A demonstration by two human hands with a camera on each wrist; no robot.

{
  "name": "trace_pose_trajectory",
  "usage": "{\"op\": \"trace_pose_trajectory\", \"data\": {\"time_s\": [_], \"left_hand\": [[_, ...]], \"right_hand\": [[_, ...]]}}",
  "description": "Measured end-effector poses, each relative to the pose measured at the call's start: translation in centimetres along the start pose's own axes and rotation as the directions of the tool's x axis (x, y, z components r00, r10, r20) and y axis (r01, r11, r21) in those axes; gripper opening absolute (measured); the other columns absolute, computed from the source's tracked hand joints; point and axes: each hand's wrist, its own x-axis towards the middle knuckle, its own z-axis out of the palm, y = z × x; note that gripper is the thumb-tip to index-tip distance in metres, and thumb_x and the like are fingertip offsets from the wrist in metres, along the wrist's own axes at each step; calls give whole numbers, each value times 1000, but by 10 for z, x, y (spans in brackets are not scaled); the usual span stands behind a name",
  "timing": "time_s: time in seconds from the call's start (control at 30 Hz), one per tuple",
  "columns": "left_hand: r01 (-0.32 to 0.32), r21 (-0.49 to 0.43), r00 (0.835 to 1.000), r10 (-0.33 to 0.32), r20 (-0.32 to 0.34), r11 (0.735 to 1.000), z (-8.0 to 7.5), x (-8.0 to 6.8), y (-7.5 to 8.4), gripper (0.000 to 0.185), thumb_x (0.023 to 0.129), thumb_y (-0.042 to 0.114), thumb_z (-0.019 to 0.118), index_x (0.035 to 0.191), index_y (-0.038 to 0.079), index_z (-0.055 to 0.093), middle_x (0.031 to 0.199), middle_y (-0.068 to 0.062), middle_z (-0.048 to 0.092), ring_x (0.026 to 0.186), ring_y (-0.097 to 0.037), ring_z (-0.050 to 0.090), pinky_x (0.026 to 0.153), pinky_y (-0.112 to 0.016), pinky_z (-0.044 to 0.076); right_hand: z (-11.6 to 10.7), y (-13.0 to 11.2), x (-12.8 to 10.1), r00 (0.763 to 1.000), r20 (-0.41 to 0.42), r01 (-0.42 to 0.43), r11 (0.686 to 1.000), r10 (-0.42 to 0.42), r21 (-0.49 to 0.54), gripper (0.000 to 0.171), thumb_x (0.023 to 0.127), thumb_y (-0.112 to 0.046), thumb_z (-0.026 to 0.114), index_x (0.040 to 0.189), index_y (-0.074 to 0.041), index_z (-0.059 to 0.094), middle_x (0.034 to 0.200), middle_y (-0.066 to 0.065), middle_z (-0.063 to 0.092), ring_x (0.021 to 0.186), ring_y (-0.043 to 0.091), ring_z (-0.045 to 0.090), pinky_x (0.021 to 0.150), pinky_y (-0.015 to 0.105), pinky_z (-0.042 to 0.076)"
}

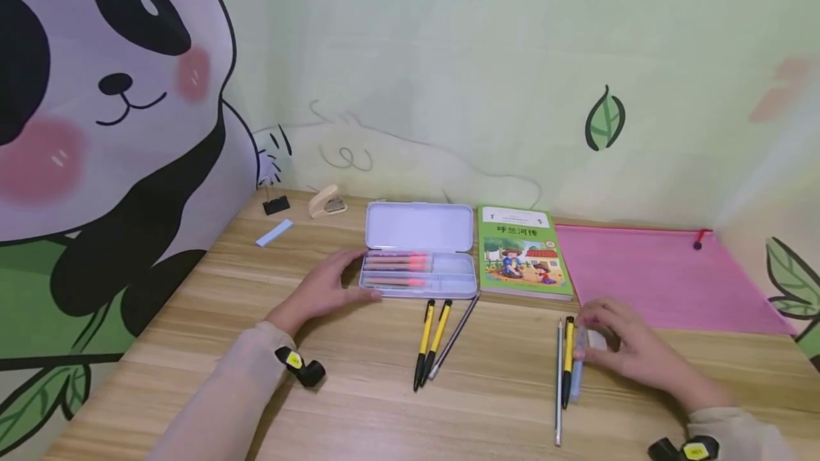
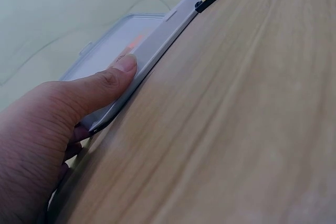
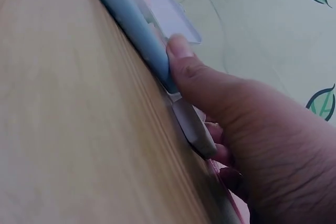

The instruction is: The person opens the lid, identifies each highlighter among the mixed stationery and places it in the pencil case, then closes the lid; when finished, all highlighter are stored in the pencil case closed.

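A pale lilac pencil case (image 1: 419,228) lies with its lid up, several pinkish pens (image 1: 397,262) in its compartments. My left hand (image 1: 327,283) grips its left end; the thumb (image 2: 113,80) lies on the front wall, and the other fingers are partly hidden. To the right, my right hand (image 1: 631,343) pinches a light-blue stick-shaped thing (image 3: 134,22), perhaps a marker, near its far end. A whitish block (image 3: 191,124) sits beside those fingers. Just left of the blue stick lie a yellow-and-black pen (image 1: 568,361) and a silvery pencil (image 1: 559,390).
Two yellow-and-black pens (image 1: 426,340) and a dark pencil (image 1: 455,336) lie before the case. Behind are a green book (image 1: 525,251) and a pink zip pouch (image 1: 653,269). A stapler (image 1: 327,202), black binder clip (image 1: 276,205) and blue strip (image 1: 274,232) are at back left.
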Motion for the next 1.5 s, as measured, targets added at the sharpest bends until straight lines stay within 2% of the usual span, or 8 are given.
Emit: {"op": "trace_pose_trajectory", "data": {"time_s": [0.23, 0.63, 0.8, 0.97, 1.1, 1.3, 1.37, 1.5], "left_hand": [[9, 6, 1000, -9, 7, 1000, 0, -2, 0, 103, 73, 74, 74, 153, 16, 43, 155, -8, 43, 144, -30, 37, 118, -53, 29], [24, -4, 1000, -24, 2, 1000, -1, -1, 0, 103, 73, 72, 75, 154, 17, 42, 156, -9, 41, 145, -31, 35, 118, -54, 29], [11, -6, 1000, -11, -4, 1000, 0, 1, -1, 105, 72, 75, 74, 153, 17, 42, 156, -9, 42, 144, -31, 36, 118, -53, 29], [-4, 0, 1000, 4, -9, 1000, 2, 2, 0, 103, 72, 75, 74, 153, 20, 42, 155, -7, 44, 143, -29, 37, 117, -53, 30], [-6, -1, 1000, 6, -3, 1000, 3, 2, 3, 101, 73, 72, 75, 153, 19, 42, 155, -7, 44, 143, -30, 38, 117, -53, 30], [1, -2, 1000, -1, 1, 1000, 2, 2, 4, 103, 72, 74, 75, 152, 18, 44, 155, -7, 44, 144, -30, 37, 118, -53, 30], [7, -1, 1000, -7, -1, 1000, 2, 1, 2, 104, 71, 76, 74, 152, 18, 44, 155, -7, 44, 144, -29, 37, 118, -53, 29], [4, -4, 1000, -4, -6, 1000, 1, 1, -1, 105, 71, 76, 73, 153, 18, 43, 155, -7, 43, 144, -30, 36, 118, -54, 29]], "right_hand": [[1, 1, -1, 999, 28, 36, 999, -37, 40, 40, 72, -34, 91, 103, -33, 65, 118, -7, 60, 101, 8, 47, 77, 22, 41], [4, -3, 2, 988, 30, 148, 978, -154, 147, 38, 74, -7, 88, 101, -30, 74, 114, -1, 65, 108, 14, 53, 90, 19, 39], [-7, -3, 1, 994, 76, 51, 950, -78, 307, 28, 83, -4, 81, 103, -23, 75, 116, 3, 68, 113, 11, 56, 96, 18, 42], [-16, -6, -1, 999, 41, -48, 873, 32, 485, 21, 88, 9, 69, 106, -1, 72, 110, 13, 70, 103, 10, 64, 88, 20, 52], [-19, -10, 1, 991, -14, -104, 823, 135, 559, 17, 92, 11, 63, 107, 6, 69, 105, 7, 72, 94, 10, 68, 82, 22, 57], [2, -43, 26, 917, -158, -184, 738, 367, 649, 18, 98, -4, 65, 113, 5, 64, 97, 4, 74, 86, 13, 69, 78, 26, 59], [20, -63, 43, 900, -209, -178, 759, 383, 626, 19, 96, -8, 69, 111, 2, 66, 96, 5, 74, 85, 16, 68, 77, 25, 59], [56, -95, 80, 931, -300, -41, 879, 206, 476, 12, 92, -9, 74, 103, -5, 69, 95, 4, 74, 85, 18, 71, 78, 27, 60]]}}
